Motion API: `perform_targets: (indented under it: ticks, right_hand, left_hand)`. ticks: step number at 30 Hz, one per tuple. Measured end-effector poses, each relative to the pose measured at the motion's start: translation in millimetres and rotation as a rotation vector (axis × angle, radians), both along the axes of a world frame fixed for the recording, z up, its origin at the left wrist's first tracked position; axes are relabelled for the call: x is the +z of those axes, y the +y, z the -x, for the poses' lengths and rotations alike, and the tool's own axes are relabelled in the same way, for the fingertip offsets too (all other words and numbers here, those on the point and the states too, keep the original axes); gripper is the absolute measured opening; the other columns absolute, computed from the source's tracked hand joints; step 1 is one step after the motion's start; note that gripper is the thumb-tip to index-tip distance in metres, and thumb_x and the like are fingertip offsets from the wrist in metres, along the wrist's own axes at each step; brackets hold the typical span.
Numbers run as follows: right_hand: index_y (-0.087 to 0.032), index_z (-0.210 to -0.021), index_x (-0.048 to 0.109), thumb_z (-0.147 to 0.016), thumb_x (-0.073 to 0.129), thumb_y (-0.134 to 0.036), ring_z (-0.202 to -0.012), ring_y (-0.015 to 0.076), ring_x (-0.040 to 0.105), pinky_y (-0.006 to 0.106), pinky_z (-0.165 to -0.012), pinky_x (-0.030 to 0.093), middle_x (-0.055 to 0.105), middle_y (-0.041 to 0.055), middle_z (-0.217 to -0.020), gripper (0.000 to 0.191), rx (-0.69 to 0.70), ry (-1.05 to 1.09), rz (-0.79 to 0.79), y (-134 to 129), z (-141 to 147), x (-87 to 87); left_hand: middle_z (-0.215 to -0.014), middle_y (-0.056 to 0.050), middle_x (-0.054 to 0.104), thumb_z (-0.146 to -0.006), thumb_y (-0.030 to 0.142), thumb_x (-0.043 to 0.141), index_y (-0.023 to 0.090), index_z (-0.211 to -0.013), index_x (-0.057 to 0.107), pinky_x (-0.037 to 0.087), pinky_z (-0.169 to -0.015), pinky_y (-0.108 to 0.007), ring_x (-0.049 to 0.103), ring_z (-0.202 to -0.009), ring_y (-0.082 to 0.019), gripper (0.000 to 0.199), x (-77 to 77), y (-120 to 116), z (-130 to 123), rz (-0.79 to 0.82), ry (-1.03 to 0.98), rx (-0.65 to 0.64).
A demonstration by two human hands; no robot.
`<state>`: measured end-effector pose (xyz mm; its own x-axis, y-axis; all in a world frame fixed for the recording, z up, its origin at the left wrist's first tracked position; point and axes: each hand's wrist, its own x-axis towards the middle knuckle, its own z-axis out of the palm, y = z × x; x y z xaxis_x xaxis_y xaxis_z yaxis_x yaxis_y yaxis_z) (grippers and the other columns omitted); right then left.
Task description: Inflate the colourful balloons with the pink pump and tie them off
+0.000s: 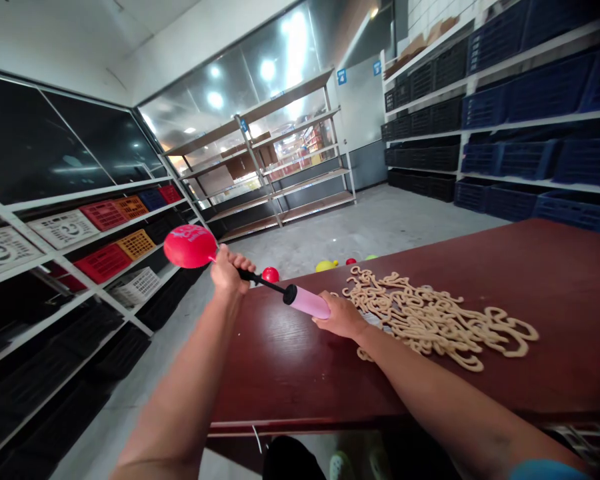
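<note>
My left hand (231, 268) is closed around the black front end of a hand pump, beside the neck of a red balloon (189, 246) with pale printing. The balloon is inflated and points away to the left. A black rod (273, 285) runs from there to the pump's pink barrel (307, 301). My right hand (341, 315) is wrapped round the near end of that barrel. Both hands are above the dark red table (285, 373). Right behind my right hand, a tangled heap of beige curly strips (425, 317) lies on the tabletop.
Beyond the table's far edge, a red balloon (270, 275) and a yellow balloon (325, 266) rest on the floor. Shelves with coloured crates (105, 262) stand left, a metal rack (310, 180) ahead, and racks of blue crates (525, 159) right.
</note>
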<state>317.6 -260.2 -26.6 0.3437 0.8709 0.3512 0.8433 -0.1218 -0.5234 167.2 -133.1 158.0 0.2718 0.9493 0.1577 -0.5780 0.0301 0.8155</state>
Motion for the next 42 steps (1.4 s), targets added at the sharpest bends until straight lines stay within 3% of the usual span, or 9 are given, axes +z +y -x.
perform_targets:
  ticks: [4,7,11,19,22,25,34,37,42]
  right_hand:
    - [-0.022,-0.1,0.048,-0.066,0.059,-0.04,-0.079,0.0202,0.058,0.029,-0.063,0.038,0.06,0.0028,-0.085,0.039,0.003,0.004,-0.031,4,0,-4.8]
    - [-0.022,-0.096,0.049,-0.065,0.058,-0.037,-0.076,0.0199,0.058,0.029,-0.061,0.039,0.06,0.0032,-0.084,0.036,-0.01,-0.001,-0.039,5,-1,-10.2]
    - [-0.022,-0.095,0.05,-0.065,0.058,-0.037,-0.076,0.0199,0.058,0.029,-0.061,0.039,0.06,0.0032,-0.084,0.035,-0.034,0.021,-0.016,3,-6,-13.2]
    - [-0.022,-0.101,0.05,-0.065,0.061,-0.039,-0.083,0.0212,0.058,0.029,-0.067,0.037,0.061,0.0052,-0.092,0.041,-0.062,-0.044,0.075,2,-5,-9.6]
    - [-0.021,-0.104,0.049,-0.065,0.062,-0.039,-0.086,0.0215,0.058,0.029,-0.07,0.036,0.061,0.0054,-0.094,0.045,-0.049,-0.041,0.077,1,-2,-7.0]
    - [-0.022,-0.102,0.05,-0.065,0.062,-0.039,-0.086,0.0211,0.057,0.027,-0.069,0.036,0.061,0.0053,-0.094,0.042,-0.032,-0.036,0.089,0,-2,-2.4]
    - [-0.022,-0.098,0.049,-0.066,0.061,-0.04,-0.081,0.0192,0.057,0.027,-0.064,0.034,0.06,0.004,-0.088,0.039,0.007,0.013,0.07,3,-3,0.8]
    - [-0.022,-0.095,0.05,-0.064,0.063,-0.041,-0.081,0.0202,0.057,0.027,-0.063,0.034,0.061,0.0044,-0.088,0.039,-0.013,0.022,0.099,0,-4,3.0]
    - [-0.023,-0.097,0.05,-0.065,0.063,-0.042,-0.084,0.0211,0.058,0.026,-0.063,0.035,0.06,0.005,-0.091,0.04,-0.044,-0.008,0.163,-3,-12,3.8]
  left_hand:
    - [-0.042,0.007,0.02,-0.078,0.036,0.05,0.02,-0.056,0.016,0.025,-0.035,-0.022,0.026,-0.032,-0.007,0.043,38.3,10,16,-0.041,-0.019,0.011]
    - [-0.042,0.007,0.02,-0.076,0.036,0.052,0.02,-0.056,0.016,0.025,-0.034,-0.021,0.026,-0.033,-0.007,0.044,38.9,11,12,-0.071,-0.016,0.005]
    - [-0.042,0.007,0.02,-0.078,0.038,0.049,0.02,-0.056,0.017,0.025,-0.034,-0.021,0.025,-0.033,-0.007,0.043,9.9,11,-4,-0.069,-0.008,0.016]
    - [-0.043,0.008,0.02,-0.078,0.046,0.048,0.02,-0.057,0.017,0.027,-0.037,-0.022,0.027,-0.033,-0.006,0.045,-75.8,-7,-36,0.137,-0.019,-0.002]
    - [-0.043,0.007,0.021,-0.079,0.045,0.046,0.02,-0.057,0.017,0.028,-0.038,-0.023,0.028,-0.033,-0.007,0.044,-90.1,-15,-41,0.158,-0.026,-0.017]
    - [-0.043,0.007,0.02,-0.081,0.041,0.044,0.02,-0.057,0.017,0.029,-0.038,-0.023,0.028,-0.033,-0.007,0.041,-79.8,-12,-33,0.172,-0.028,-0.024]
    - [-0.041,0.007,0.02,-0.075,0.031,0.048,0.02,-0.058,0.014,0.027,-0.036,-0.022,0.027,-0.032,-0.007,0.04,10.6,36,27,0.022,-0.017,0.069]
    - [-0.041,0.008,0.019,-0.072,0.032,0.052,0.02,-0.058,0.013,0.025,-0.035,-0.021,0.026,-0.032,-0.007,0.043,6.4,41,25,0.019,-0.012,0.09]
    - [-0.041,0.009,0.019,-0.069,0.035,0.055,0.02,-0.058,0.014,0.025,-0.035,-0.02,0.026,-0.032,-0.006,0.045,-38.6,30,2,0.103,-0.037,0.102]
